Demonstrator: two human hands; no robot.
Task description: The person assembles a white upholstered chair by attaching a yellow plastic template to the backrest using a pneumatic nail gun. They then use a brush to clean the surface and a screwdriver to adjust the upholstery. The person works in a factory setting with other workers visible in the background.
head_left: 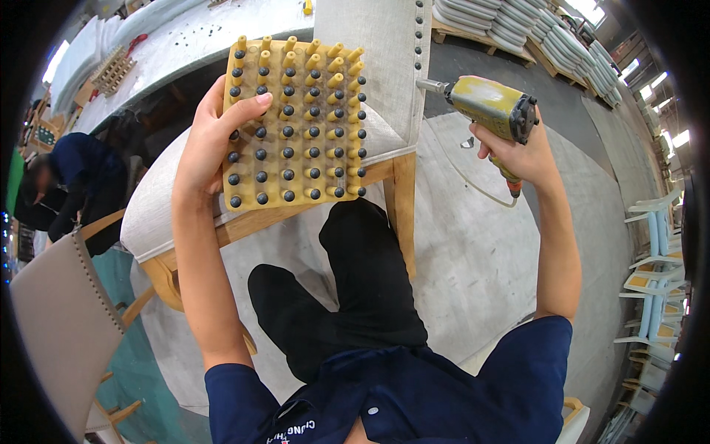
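Observation:
My left hand (pixel 209 137) is closed around the left edge of a yellow rack (pixel 299 142) with rows of pegs, its thumb lying over the front. Dark round-headed nails top most of the pegs; several upper pegs are bare. In my right hand (pixel 523 154) is a yellow air hammer (pixel 484 106), gripped by its handle with a hose fitting below. The hammer's metal tip points left, at the edge of the upholstered chair back (pixel 362 52). A line of dark nails (pixel 418 33) runs along that edge, above the tip. Whether the tip touches the fabric I cannot tell.
A thin air hose (pixel 462 174) curves behind the hammer. The chair's wooden leg (pixel 403 214) stands near my knees. At left are a second grey chair (pixel 63 325), a bent-over person (pixel 81 174) and a white-topped table (pixel 177 44). Stacked cushions (pixel 510 22) lie beyond.

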